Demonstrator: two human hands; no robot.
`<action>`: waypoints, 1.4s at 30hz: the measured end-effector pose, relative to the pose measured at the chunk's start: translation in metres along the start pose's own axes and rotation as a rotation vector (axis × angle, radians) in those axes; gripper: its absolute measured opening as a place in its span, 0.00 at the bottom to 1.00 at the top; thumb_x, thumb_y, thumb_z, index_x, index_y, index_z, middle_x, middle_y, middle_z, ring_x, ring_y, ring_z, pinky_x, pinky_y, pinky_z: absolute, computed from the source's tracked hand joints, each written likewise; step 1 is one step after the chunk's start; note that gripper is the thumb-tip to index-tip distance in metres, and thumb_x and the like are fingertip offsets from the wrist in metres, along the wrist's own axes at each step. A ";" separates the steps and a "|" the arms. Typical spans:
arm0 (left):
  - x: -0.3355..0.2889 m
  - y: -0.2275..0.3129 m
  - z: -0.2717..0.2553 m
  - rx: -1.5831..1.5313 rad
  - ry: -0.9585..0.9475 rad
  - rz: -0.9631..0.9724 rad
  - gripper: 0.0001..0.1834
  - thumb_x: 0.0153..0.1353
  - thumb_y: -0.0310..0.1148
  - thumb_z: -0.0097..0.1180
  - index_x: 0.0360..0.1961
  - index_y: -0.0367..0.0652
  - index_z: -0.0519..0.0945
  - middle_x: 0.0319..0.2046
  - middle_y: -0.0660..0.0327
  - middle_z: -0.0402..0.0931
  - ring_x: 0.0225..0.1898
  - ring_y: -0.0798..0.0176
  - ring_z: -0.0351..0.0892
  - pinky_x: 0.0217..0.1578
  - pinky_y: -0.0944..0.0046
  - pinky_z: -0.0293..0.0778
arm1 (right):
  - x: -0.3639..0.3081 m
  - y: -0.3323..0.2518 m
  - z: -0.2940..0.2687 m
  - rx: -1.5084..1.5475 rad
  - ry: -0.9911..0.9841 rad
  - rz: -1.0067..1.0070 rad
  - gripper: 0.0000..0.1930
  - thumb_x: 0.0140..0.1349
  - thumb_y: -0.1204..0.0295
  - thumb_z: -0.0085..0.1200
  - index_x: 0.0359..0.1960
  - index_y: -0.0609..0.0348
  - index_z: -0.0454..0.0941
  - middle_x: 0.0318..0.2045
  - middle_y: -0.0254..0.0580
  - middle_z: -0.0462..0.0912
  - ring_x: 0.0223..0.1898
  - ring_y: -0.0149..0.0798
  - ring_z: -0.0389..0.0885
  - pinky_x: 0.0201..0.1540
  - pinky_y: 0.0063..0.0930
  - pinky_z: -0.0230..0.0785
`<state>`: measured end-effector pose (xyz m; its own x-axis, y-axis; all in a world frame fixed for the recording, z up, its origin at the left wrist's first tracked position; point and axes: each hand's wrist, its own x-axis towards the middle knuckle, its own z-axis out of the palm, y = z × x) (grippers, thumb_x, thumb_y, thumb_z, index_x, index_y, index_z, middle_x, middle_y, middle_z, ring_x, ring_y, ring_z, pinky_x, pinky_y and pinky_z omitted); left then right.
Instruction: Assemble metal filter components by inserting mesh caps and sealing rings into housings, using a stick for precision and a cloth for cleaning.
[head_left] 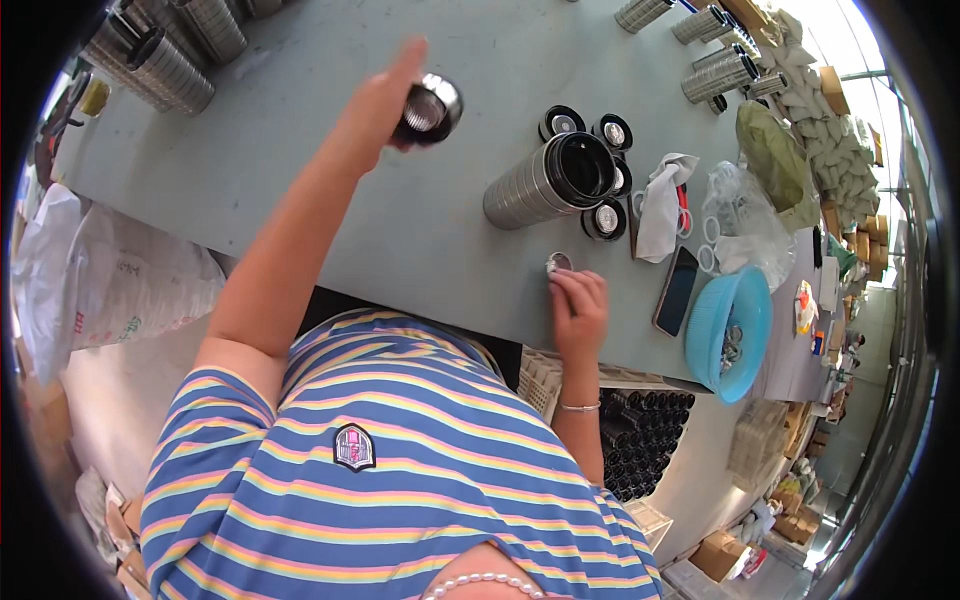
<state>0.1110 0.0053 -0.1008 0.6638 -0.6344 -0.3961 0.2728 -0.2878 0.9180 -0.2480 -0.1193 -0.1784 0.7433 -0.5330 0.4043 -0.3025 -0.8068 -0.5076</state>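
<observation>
My left hand, slightly blurred, is over the far left part of the grey table, holding a black-rimmed round piece with a shiny ribbed silver inside. My right hand pinches a small round silver disc by its edge, low above the table's front. Beyond it a tall stack of silver rings leans, its black, hollow end turned toward me. Several black round pieces with silver centres lie around that end.
Right of the stack lie a white cloth, red-handled scissors, a phone and a clear plastic bag. A blue basket holds silver pieces. More stacks stand far left. Below the table is a crate of black pieces.
</observation>
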 end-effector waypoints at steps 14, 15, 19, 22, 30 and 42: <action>-0.002 -0.025 0.046 0.633 0.423 0.778 0.28 0.62 0.56 0.67 0.50 0.44 0.82 0.53 0.57 0.79 0.47 0.51 0.82 0.47 0.53 0.78 | 0.151 -0.100 -0.061 -0.231 -0.028 -0.365 0.11 0.62 0.60 0.66 0.35 0.52 0.89 0.40 0.34 0.90 0.64 0.45 0.75 0.76 0.53 0.41; -0.024 -0.011 0.053 0.485 0.180 0.886 0.28 0.60 0.51 0.69 0.54 0.43 0.80 0.54 0.56 0.79 0.50 0.52 0.81 0.51 0.53 0.77 | 0.151 -0.104 -0.064 -0.248 -0.064 -0.349 0.12 0.61 0.58 0.66 0.35 0.53 0.88 0.40 0.35 0.90 0.63 0.45 0.76 0.76 0.54 0.41; -0.037 -0.002 0.074 0.162 -0.324 1.038 0.35 0.54 0.38 0.72 0.63 0.40 0.76 0.58 0.53 0.77 0.57 0.52 0.78 0.60 0.56 0.72 | 0.159 -0.123 -0.072 -0.313 -0.189 -0.346 0.16 0.58 0.56 0.68 0.35 0.56 0.88 0.38 0.38 0.90 0.61 0.44 0.77 0.75 0.55 0.42; -0.027 0.000 0.071 0.200 -0.554 0.927 0.43 0.51 0.31 0.73 0.70 0.41 0.70 0.65 0.56 0.73 0.67 0.56 0.71 0.69 0.55 0.65 | 0.161 -0.107 -0.070 -0.216 -0.189 -0.366 0.16 0.58 0.57 0.67 0.37 0.57 0.88 0.40 0.38 0.90 0.60 0.44 0.78 0.75 0.57 0.43; -0.043 0.015 0.052 -0.423 -0.299 0.837 0.38 0.53 0.21 0.73 0.65 0.39 0.70 0.51 0.61 0.79 0.52 0.65 0.79 0.55 0.63 0.75 | 0.065 -0.003 -0.079 0.454 0.631 0.320 0.10 0.72 0.75 0.54 0.47 0.70 0.83 0.45 0.44 0.88 0.48 0.37 0.85 0.56 0.31 0.76; -0.004 -0.040 -0.028 1.079 0.154 0.537 0.41 0.44 0.43 0.79 0.61 0.44 0.78 0.53 0.52 0.78 0.58 0.47 0.75 0.59 0.51 0.73 | -0.043 0.224 -0.276 -0.543 0.088 0.899 0.37 0.61 0.47 0.65 0.62 0.65 0.76 0.58 0.59 0.81 0.62 0.52 0.78 0.66 0.41 0.65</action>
<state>0.1174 0.0395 -0.1357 0.6098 -0.7857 0.1040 -0.7339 -0.5102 0.4485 -0.5130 -0.3476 -0.0995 0.0732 -0.9909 0.1132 -0.9635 -0.0996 -0.2484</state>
